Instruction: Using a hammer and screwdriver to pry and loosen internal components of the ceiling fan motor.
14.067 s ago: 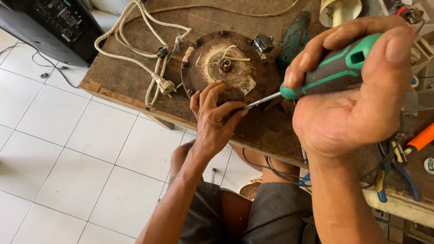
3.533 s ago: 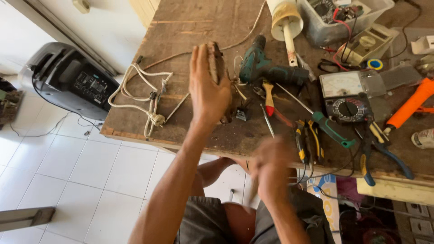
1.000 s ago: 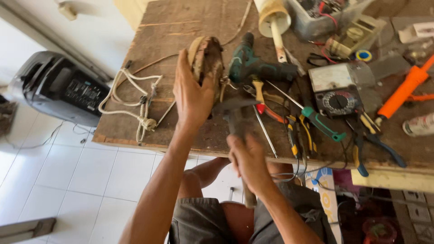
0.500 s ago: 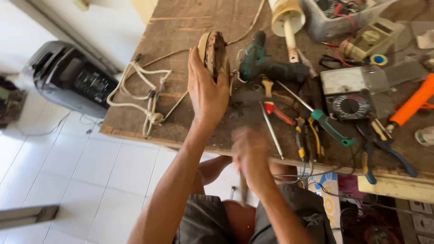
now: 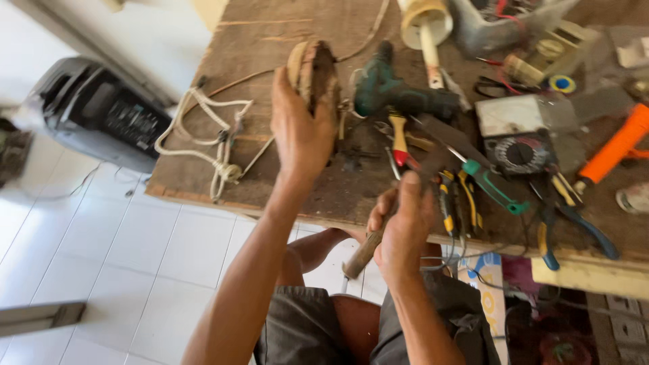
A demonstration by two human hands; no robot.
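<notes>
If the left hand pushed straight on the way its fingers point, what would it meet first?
The left hand already grips the round rusty motor part standing on edge. Beyond that lies bare workbench, with a thin cord crossing it, though depth is uncertain.

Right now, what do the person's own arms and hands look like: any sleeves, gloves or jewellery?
Both arms are bare up to the frame's bottom edge: no sleeves or gloves. The left hand and right hand show no visible rings, and the wrists carry no watch or band. Below them, dark grey shorts cover the lap.

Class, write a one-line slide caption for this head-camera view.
Left hand holds a round motor part upright on the workbench; right hand grips a wooden-handled tool.
</notes>
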